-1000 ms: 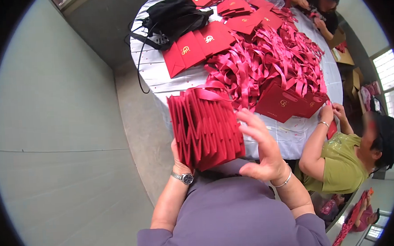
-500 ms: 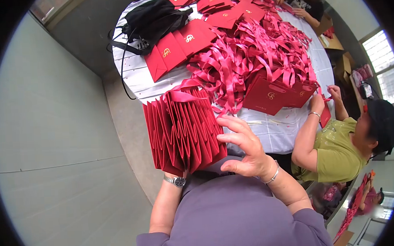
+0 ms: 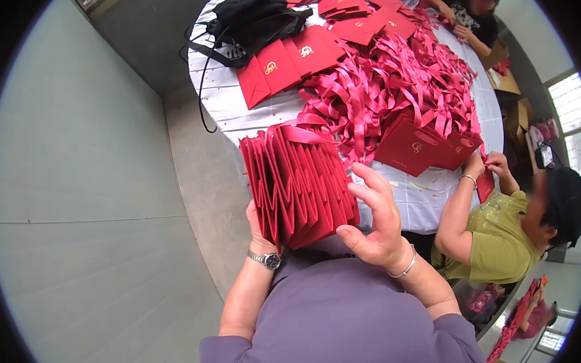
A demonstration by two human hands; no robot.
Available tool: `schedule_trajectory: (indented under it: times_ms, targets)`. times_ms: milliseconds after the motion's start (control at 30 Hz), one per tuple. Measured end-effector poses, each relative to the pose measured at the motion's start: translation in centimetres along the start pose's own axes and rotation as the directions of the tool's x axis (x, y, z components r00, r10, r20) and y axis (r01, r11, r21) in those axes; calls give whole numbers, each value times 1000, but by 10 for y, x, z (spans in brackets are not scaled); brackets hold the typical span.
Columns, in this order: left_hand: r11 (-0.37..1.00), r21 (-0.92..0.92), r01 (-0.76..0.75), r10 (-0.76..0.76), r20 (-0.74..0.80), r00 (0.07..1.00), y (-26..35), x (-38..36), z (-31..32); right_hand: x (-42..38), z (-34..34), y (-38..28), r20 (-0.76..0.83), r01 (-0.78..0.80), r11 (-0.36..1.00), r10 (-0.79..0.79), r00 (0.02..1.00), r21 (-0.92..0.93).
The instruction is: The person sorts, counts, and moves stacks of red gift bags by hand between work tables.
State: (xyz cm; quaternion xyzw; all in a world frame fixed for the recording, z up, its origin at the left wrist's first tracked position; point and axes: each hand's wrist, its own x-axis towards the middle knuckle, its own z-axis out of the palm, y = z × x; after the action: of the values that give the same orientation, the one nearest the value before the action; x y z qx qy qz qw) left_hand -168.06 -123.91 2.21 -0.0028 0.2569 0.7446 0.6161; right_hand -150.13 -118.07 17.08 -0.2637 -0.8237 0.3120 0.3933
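Note:
A thick bundle of red paper gift bags (image 3: 299,191) stands in front of my torso, their folded edges fanned toward me and pink ribbon handles (image 3: 304,133) on top. My left hand (image 3: 256,230) grips the bundle at its lower left; most of its fingers are hidden behind the bags. At the right side is my right hand (image 3: 379,221), fingers spread and thumb apart, with the fingertips close to or touching the outermost bags.
A round table with a white cloth (image 3: 218,110) holds a heap of pink ribbons (image 3: 397,77), flat red bags (image 3: 278,70), standing bags (image 3: 407,148) and a black bag (image 3: 249,26). A person in green (image 3: 483,230) works at the right, another in black (image 3: 469,14) at the far side.
The view has shifted, so the table and bundle sit further right. The bundle has tilted a little, and more of my left hand shows beside it. My right hand stays spread at its right.

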Motion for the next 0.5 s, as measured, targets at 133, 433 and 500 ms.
schedule_trajectory:
  times_ms: [133,433,500]
  targets:
    - [986,-120,116,-129,-103,986,11,-9,16,6,-1,-2,130,248,957,-230,964,-149]
    - [958,-239,159,-130,132,983,17,-23,33,12,-4,-15,221,141,990,-136,966,-9]
    - [938,-279,205,-151,205,967,14,-18,25,13,-4,-16,214,162,985,-145,966,-64]
